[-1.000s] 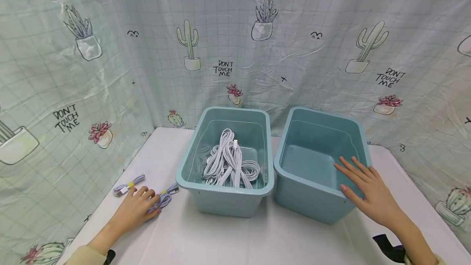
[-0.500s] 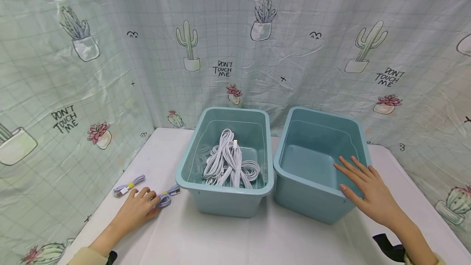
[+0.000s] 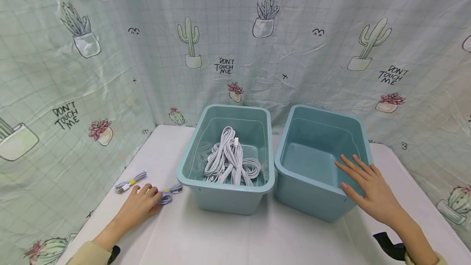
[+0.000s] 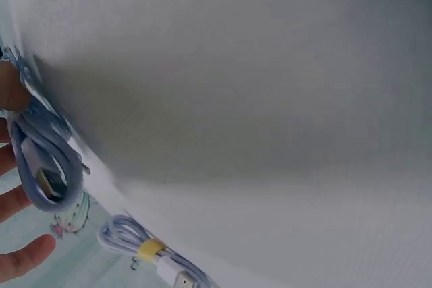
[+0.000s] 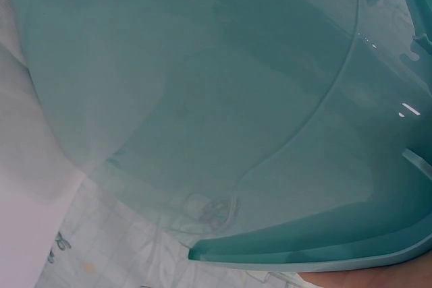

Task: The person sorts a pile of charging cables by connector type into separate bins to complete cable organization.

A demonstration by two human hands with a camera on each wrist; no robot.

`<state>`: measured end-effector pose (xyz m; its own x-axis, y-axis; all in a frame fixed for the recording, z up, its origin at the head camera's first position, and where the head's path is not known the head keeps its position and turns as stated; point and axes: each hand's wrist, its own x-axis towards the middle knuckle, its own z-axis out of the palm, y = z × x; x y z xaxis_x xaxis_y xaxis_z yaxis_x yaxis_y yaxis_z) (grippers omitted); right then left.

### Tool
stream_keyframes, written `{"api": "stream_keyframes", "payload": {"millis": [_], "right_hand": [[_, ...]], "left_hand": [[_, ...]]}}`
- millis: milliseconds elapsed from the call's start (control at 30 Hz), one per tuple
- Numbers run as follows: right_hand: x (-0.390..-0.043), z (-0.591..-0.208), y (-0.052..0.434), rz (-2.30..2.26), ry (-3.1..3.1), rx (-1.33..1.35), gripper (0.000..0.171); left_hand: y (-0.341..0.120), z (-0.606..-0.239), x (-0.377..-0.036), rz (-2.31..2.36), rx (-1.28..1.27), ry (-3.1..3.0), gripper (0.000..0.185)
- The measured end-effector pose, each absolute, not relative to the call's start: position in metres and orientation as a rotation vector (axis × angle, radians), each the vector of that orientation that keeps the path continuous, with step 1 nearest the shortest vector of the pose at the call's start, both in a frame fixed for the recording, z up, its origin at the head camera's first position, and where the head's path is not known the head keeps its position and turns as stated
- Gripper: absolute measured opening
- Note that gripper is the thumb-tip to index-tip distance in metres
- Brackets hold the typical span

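Note:
My left hand [image 3: 139, 208] is low over the table's left side, pinching a bundled lilac USB cable [image 3: 166, 197] with a yellow tie. In the left wrist view, the thumb presses on this looped cable [image 4: 50, 146], with the fingers behind it; a metal plug shows inside the loop. A second tied lilac cable [image 3: 131, 182] lies just beyond that hand, its yellow band [image 4: 150, 250] plain in the left wrist view. My right hand [image 3: 375, 195] has its fingers spread over the near right rim of the right blue-green bin [image 3: 307, 183] and holds nothing else.
Left of that bin stands a matching bin [image 3: 228, 203] with several white coiled cables [image 3: 229, 158] inside. Both sit on a white-covered table [image 3: 220, 240]. A cactus-print curtain [image 3: 243, 52] closes off the back and sides.
My left hand has shifted very slightly to the right with the lilac cable. The right hand stays on the bin's rim. The head view has tilted a little.

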<state>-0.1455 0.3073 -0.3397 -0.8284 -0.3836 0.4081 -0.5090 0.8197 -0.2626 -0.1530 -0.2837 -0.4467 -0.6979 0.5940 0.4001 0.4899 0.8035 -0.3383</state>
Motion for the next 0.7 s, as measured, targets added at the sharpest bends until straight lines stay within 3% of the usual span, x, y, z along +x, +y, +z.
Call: {"api": "stream_keyframes", "payload": {"millis": [700], "right_hand": [[-0.146,-0.338,0.308,0.515,-2.671,0.679,0.057]], "left_hand": [[-0.281,-0.418,-0.153,0.167,-0.860,-2.484,0.050]]}}
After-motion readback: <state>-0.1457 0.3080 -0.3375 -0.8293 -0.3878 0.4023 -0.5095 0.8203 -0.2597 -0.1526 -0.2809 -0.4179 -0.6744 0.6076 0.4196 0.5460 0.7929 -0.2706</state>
